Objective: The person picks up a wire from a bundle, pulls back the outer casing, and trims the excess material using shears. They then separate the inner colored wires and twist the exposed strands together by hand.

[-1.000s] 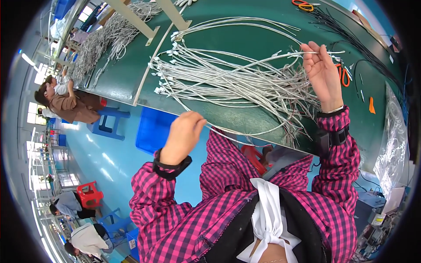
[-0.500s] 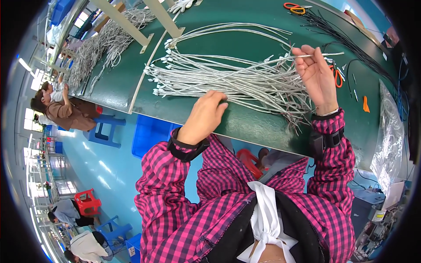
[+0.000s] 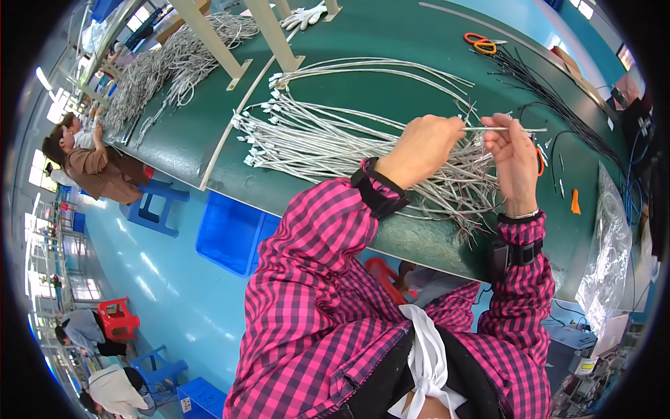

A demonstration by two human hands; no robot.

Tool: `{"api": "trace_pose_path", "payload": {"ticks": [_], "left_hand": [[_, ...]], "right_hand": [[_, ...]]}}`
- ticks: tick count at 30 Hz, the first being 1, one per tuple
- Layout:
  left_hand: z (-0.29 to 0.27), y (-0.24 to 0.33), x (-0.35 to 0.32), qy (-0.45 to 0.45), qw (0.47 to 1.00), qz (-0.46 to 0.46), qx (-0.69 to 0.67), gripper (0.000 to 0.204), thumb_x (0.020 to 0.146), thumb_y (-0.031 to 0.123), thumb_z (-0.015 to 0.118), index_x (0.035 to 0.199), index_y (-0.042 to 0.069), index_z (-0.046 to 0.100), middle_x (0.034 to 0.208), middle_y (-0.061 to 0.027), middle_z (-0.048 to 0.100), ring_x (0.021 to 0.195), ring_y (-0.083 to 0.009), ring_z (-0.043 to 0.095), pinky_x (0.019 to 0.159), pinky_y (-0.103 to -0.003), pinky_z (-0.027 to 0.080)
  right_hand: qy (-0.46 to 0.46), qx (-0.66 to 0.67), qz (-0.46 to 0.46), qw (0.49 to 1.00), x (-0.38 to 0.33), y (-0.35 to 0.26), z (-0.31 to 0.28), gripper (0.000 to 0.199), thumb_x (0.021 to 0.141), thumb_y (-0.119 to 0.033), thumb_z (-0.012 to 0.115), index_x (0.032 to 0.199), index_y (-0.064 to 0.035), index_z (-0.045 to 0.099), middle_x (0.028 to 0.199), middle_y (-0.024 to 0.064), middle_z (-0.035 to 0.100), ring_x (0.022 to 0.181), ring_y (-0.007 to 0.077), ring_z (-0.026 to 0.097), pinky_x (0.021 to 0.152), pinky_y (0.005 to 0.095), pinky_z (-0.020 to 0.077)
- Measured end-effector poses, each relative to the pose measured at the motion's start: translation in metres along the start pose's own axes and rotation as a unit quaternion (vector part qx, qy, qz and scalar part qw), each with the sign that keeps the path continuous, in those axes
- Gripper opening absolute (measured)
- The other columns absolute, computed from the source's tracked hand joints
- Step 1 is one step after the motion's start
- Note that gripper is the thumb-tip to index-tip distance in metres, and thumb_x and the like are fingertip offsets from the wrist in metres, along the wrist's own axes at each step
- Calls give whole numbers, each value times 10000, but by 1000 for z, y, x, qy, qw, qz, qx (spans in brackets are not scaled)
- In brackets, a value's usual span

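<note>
Both hands meet above the right end of a bundle of grey cables (image 3: pixel 314 143), which have white connectors at their left ends. My right hand (image 3: pixel 515 164) pinches one grey cable (image 3: pixel 497 129) between thumb and fingers, its tip sticking out to the right. Closed on the same cable just to the left is my left hand (image 3: pixel 426 148), back of the hand upward; its fingertips are partly hidden. Under the hands, the bundle's right ends spread into loose, frayed-looking strands (image 3: pixel 469 222).
Orange-handled scissors (image 3: pixel 483 45) and black cables (image 3: pixel 551 87) lie at the far right of the green table (image 3: pixel 377 28). Near my right hand are an orange piece (image 3: pixel 575 202) and clear plastic (image 3: pixel 604 244). More grey cables (image 3: pixel 164 73) pile up left, near table posts (image 3: pixel 272 35). People sit beyond.
My left hand has moved right and away from me, from the bundle's near edge to the cable at my right hand, and closed on it. The view has shifted slightly.
</note>
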State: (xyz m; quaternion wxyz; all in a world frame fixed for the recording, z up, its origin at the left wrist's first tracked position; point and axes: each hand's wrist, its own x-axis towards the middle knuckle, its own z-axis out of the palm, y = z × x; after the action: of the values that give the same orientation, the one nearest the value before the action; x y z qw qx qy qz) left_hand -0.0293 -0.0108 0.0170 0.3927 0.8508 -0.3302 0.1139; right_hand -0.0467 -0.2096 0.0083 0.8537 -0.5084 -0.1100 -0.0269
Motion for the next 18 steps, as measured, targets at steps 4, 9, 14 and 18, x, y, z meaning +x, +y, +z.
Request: {"api": "trace_pose_path", "payload": {"ticks": [4,9,14,18], "left_hand": [[9,-28,6,-19,995,-20,101,115,830,116,588,875,11,606,790,-187,622,779,-377,603,665,-440,467],[37,-30,12,93,993,63,-35,111,829,124,578,836,18,611,737,-186,616,729,-381,601,651,-456,469],[29,-27,4,56,992,10,-109,125,820,127,585,845,8,611,716,-181,621,705,-376,604,635,-437,472],[25,-26,2,57,987,-13,-146,129,818,116,589,858,-5,612,712,-181,623,688,-369,605,620,-411,474]], "right_hand": [[73,-54,-2,996,6,8,-22,343,989,-235,425,1116,62,542,1068,179,612,818,151,597,759,263,497],[44,-57,29,997,3,22,-6,330,984,-217,441,1093,73,553,1054,166,617,810,143,597,736,254,495],[57,-146,9,988,-2,19,7,318,983,-210,448,1087,69,559,1016,146,628,786,133,589,687,248,479],[33,-175,14,984,-3,21,2,301,984,-203,450,1075,59,567,955,123,636,746,121,576,636,243,451]]}}
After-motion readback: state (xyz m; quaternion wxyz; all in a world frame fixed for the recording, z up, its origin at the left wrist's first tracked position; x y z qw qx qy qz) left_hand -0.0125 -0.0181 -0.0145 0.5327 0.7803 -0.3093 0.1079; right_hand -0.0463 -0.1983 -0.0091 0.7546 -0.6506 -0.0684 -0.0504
